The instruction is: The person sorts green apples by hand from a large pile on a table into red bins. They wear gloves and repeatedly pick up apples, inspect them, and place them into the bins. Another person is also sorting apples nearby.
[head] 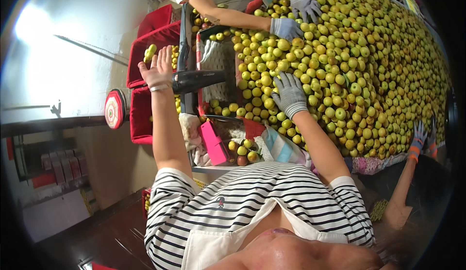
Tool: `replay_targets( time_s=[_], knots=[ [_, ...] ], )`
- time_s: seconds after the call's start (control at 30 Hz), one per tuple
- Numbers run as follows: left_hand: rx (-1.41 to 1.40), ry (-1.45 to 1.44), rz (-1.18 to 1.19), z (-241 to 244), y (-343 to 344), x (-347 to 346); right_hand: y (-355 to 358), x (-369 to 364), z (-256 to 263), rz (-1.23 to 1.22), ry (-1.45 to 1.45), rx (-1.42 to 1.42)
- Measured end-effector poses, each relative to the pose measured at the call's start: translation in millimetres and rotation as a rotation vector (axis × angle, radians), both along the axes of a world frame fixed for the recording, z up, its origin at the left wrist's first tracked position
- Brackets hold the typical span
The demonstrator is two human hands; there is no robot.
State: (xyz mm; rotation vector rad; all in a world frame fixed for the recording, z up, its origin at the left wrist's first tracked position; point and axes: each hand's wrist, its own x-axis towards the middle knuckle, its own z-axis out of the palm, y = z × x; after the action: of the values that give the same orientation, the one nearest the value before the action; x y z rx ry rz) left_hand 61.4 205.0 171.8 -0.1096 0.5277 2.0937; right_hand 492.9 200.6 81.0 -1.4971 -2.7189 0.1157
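My left hand (159, 66), bare with a bracelet at the wrist, is raised palm up with its fingers spread. Just beyond its fingertips, a few yellow-green fruits (150, 53) appear in mid-air over a red-lined crate (140, 64). Fruits of the same kind show inside that crate, behind the fingers. My right hand (291, 97), in a grey knit glove, lies palm down on a large heap of small round fruits (338, 84), possibly jujubes. Its fingers are extended over them; what lies under the palm is hidden.
A black blower-like nozzle (200, 80) juts right from beside my left wrist. Across from me, a co-worker's gloved hands (287, 29) touch the heap; more gloved hands (419, 137) work at far right. A pink phone case (214, 143) lies near my body, beside loose fruits (247, 151).
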Motion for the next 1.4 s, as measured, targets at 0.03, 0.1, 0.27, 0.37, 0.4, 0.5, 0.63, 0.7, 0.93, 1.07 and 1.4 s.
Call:
replay_targets(
  time_s=[0.03,0.1,0.27,0.37,0.4,0.5,0.63,0.7,0.93,1.07,1.4],
  knots=[
    [-0.02,0.216,-0.024,4.7,-0.2,41.9,-2.3,1.8,-3.7,-0.005,-0.033,0.012],
    [0.172,0.339,-0.413,-25.4,-24.7,97.8,-21.8,-0.8,-14.4,0.063,-0.073,0.075],
    [-0.329,1.401,-0.542,-117.0,-95.9,203.2,-81.8,2.2,-56.0,0.124,0.221,-0.108],
    [-0.494,1.638,-0.444,-140.3,-101.7,211.7,-80.4,5.0,-58.9,0.178,0.258,-0.052],
    [-0.525,1.836,-0.406,-143.4,-95.1,215.3,-76.9,4.9,-59.6,0.179,0.222,-0.08],
    [-0.62,2.061,-0.424,-139.3,-93.2,225.7,-59.1,-10.0,-48.4,0.184,0.11,-0.225],
    [-0.71,2.073,-0.443,-129.6,-93.2,225.6,-27.2,-43.6,-43.9,0.193,0.18,-0.157],
    [-0.775,2.108,-0.443,-130.0,-90.9,230.3,-9.7,-57.3,-51.2,0.165,0.284,-0.234],
    [-0.827,2.186,-0.391,-134.8,-87.5,231.1,33.8,-89.6,-15.8,0.188,0.11,-0.333],
    [-0.836,2.123,-0.43,-129.5,-92.8,227.0,61.3,-60.4,10.7,0.203,0.098,-0.25],
    [-0.899,2.185,-0.642,-121.7,-87.7,232.6,62.3,-68.6,-57.5,0.156,-0.116,0.116]
  ],
)
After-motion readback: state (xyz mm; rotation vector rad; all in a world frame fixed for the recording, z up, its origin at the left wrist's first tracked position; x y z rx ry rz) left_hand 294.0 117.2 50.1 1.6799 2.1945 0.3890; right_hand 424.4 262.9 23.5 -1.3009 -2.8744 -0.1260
